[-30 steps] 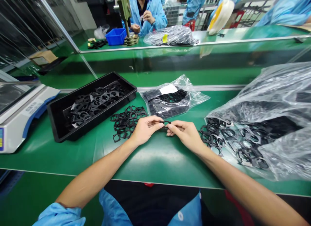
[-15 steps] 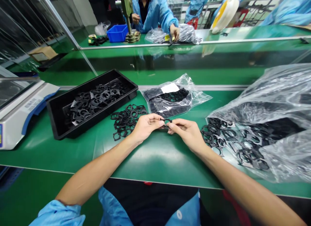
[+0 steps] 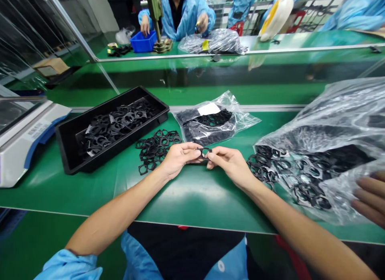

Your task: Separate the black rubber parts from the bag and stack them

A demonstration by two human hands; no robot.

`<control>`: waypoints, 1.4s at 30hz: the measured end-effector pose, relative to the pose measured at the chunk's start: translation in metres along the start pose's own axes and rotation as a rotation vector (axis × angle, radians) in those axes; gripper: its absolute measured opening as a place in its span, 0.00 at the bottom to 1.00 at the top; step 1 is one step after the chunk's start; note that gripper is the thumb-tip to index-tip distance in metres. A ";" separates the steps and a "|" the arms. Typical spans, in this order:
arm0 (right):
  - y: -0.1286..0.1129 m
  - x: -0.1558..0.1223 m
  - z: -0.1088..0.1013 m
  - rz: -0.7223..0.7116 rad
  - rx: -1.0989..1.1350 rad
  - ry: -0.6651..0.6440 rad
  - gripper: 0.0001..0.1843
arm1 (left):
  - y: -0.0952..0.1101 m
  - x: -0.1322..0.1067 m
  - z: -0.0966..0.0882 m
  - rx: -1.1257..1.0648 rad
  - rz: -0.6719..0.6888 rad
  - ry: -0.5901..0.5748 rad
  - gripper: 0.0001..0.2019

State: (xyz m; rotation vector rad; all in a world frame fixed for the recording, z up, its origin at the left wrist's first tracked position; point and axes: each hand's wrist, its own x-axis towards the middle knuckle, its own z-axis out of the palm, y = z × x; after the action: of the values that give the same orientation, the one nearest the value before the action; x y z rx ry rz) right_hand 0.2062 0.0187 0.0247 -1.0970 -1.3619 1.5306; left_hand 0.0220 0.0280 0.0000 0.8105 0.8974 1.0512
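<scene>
Over the green table, my left hand (image 3: 181, 156) and my right hand (image 3: 226, 159) pinch a small black ring-shaped part (image 3: 204, 152) between them, one at each side. A loose pile of similar black rings (image 3: 156, 148) lies just left of my left hand. Behind my hands rests a clear plastic bag (image 3: 210, 123) of black parts with a white label. To the right of my right hand, more black rings (image 3: 309, 177) spill from the mouth of a large clear bag (image 3: 349, 111).
A black tray (image 3: 67, 151) of black parts stands at the left, beside a white and blue scale (image 3: 33, 139). Another person's blurred hand (image 3: 371, 197) reaches in at the right edge. Across the divider, a co-worker in blue sits by a blue bin (image 3: 142, 42) and a press (image 3: 156, 19).
My hands stay nearly in place, with the ring turned slightly. Another person's hand has appeared at the right edge. The co-worker opposite has moved one hand to the blue bin and lifted the other.
</scene>
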 end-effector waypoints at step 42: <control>0.004 0.001 0.001 0.029 0.016 -0.020 0.22 | 0.007 -0.002 -0.004 -0.015 -0.101 -0.284 0.21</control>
State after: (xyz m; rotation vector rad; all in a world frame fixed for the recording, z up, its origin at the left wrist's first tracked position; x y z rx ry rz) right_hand 0.2053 0.0187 0.0208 -1.0990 -1.3503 1.5745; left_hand 0.0155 0.0284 0.0052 0.8680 0.6810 0.8290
